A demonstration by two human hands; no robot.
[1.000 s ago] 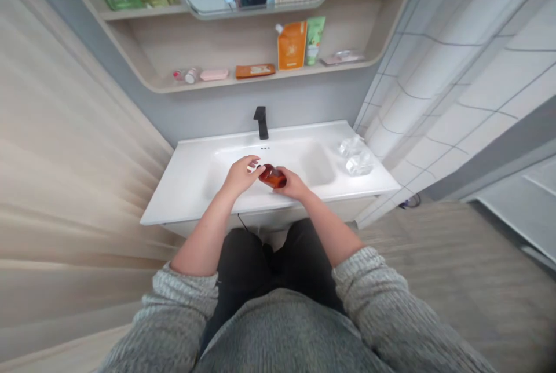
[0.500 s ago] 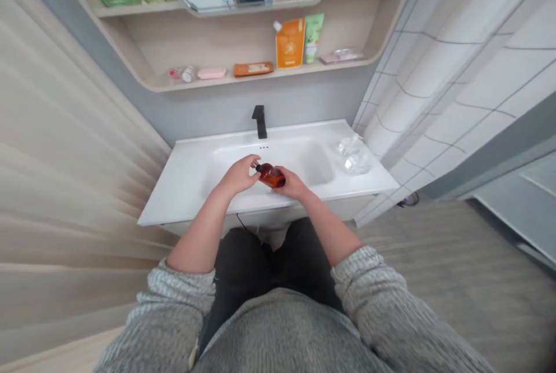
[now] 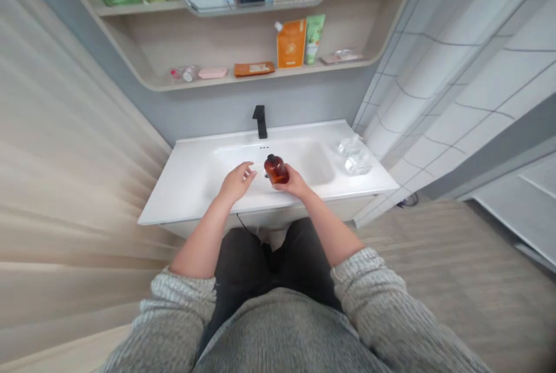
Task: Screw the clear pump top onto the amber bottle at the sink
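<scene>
Over the near part of the white sink [image 3: 319,164], my right hand [image 3: 295,183] is closed around an amber bottle [image 3: 275,170] with a dark top. The bottle leans slightly to the left, its top pointing up and away from me. My left hand [image 3: 236,183] is just left of the bottle and apart from it. Its fingers are loosely curved with a gap to the thumb, and I see nothing held in them. Behind both hands stands the black faucet [image 3: 260,122].
A crumpled clear plastic bag [image 3: 356,156] lies on the counter's right side. Above, the shelf holds an orange pouch [image 3: 291,44], a green tube [image 3: 314,40], a flat orange pack [image 3: 254,68] and a pink bar-shaped item [image 3: 212,73]. A curtain [image 3: 65,158] hangs on the left.
My left hand has come off the bottle's top and moved slightly left. The bottle, in my right hand, has turned from lying sideways to more upright.
</scene>
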